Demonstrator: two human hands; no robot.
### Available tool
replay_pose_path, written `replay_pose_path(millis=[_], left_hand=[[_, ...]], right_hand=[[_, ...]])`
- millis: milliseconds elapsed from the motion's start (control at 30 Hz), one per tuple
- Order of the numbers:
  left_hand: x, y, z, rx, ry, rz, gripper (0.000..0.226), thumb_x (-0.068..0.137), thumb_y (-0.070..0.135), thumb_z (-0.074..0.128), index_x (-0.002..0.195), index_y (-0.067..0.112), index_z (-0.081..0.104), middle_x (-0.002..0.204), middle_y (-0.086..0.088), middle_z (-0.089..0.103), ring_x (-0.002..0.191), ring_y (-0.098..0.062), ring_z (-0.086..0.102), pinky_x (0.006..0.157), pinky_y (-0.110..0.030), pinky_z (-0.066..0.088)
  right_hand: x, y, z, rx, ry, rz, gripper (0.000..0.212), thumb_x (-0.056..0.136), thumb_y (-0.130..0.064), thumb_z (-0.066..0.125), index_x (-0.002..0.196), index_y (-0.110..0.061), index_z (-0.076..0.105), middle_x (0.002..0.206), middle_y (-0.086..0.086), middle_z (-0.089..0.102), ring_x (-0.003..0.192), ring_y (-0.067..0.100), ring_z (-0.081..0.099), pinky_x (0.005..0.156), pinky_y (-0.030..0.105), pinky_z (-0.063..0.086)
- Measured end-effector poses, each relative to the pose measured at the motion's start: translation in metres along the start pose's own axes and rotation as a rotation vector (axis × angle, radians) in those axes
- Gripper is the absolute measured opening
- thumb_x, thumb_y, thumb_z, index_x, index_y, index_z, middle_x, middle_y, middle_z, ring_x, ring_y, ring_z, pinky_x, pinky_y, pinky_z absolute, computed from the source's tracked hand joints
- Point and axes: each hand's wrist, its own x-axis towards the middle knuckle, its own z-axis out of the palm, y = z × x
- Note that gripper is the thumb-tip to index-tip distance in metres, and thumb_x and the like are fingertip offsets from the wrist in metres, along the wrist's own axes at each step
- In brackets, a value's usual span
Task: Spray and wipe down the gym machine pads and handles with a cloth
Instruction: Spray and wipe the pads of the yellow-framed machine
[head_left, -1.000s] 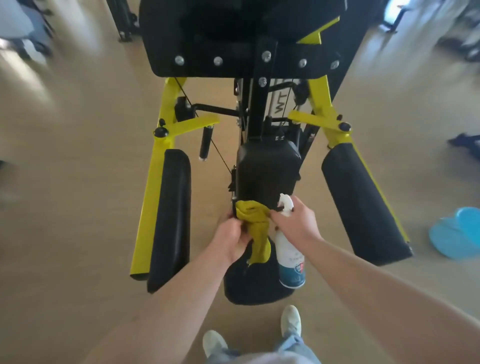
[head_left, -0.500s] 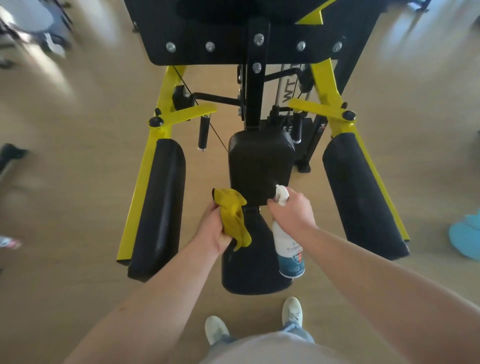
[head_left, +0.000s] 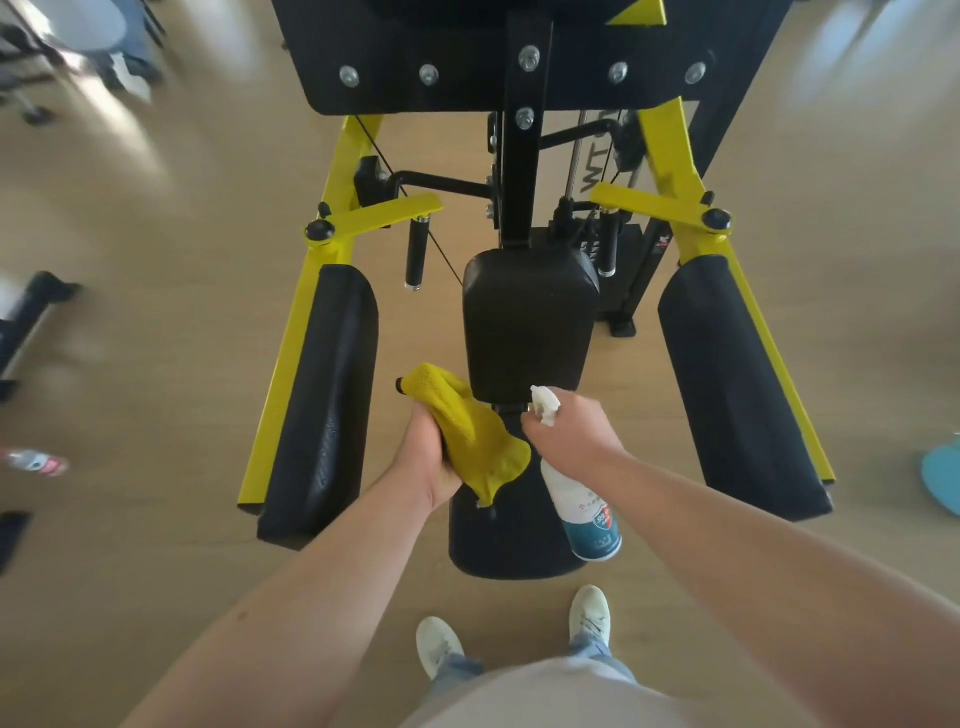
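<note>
The left hand (head_left: 432, 458) is gripping the bunched yellow cloth (head_left: 470, 431) just beside the black centre pad (head_left: 530, 332), seemingly ready to wipe, while the right hand (head_left: 571, 434) is clasping the spray bottle (head_left: 589, 512) by the neck, nozzle pointing toward that pad.

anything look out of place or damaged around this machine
A small plastic bottle lies on its side on the floor at the far left edge, too blurred to read. The long black pad on the picture's left has puckered marks in its cover partway down. No spill or break shows elsewhere.
</note>
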Motion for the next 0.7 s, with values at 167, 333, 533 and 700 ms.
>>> replay_pose_path(millis=[167, 333, 533, 700], left_hand=[[-0.002, 0.001, 0.005, 0.029, 0.056, -0.02, 0.051, 0.104, 0.057, 0.042, 0.106, 0.015, 0.069, 0.116, -0.019, 0.071, 0.111, -0.039, 0.067, 0.095, -0.057, 0.054], [-0.003, -0.001, 0.011, 0.059, 0.112, -0.024, 0.049, 0.1, 0.063, 0.045, 0.115, 0.02, 0.064, 0.118, -0.012, 0.066, 0.105, -0.031, 0.065, 0.084, -0.051, 0.055], [0.002, -0.007, 0.009, 0.369, 0.252, 0.226, 0.018, 0.106, 0.031, 0.053, 0.12, 0.023, 0.061, 0.106, -0.003, 0.067, 0.101, -0.025, 0.065, 0.082, -0.039, 0.053], [0.01, -0.008, 0.006, 0.882, 0.374, 0.532, 0.009, 0.096, 0.028, 0.068, 0.096, 0.028, 0.059, 0.109, -0.001, 0.06, 0.102, -0.024, 0.06, 0.086, -0.034, 0.047]], right_hand=[[-0.003, 0.001, -0.001, -0.019, -0.005, 0.023, 0.021, 0.096, -0.03, 0.06, 0.081, -0.015, 0.057, 0.078, 0.003, 0.062, 0.066, 0.02, 0.058, 0.054, 0.029, 0.044], [-0.006, 0.009, -0.01, -0.052, 0.0, 0.109, 0.024, 0.097, -0.041, 0.059, 0.089, -0.019, 0.056, 0.084, 0.003, 0.063, 0.071, 0.018, 0.061, 0.055, 0.029, 0.044], [-0.014, 0.019, -0.022, -0.021, 0.057, 0.227, 0.028, 0.102, -0.04, 0.058, 0.08, -0.023, 0.053, 0.083, 0.004, 0.064, 0.076, 0.022, 0.067, 0.072, 0.036, 0.061], [-0.014, 0.017, -0.025, -0.001, 0.104, 0.194, 0.023, 0.102, -0.041, 0.059, 0.089, -0.022, 0.054, 0.086, -0.001, 0.061, 0.075, 0.018, 0.064, 0.063, 0.027, 0.054]])
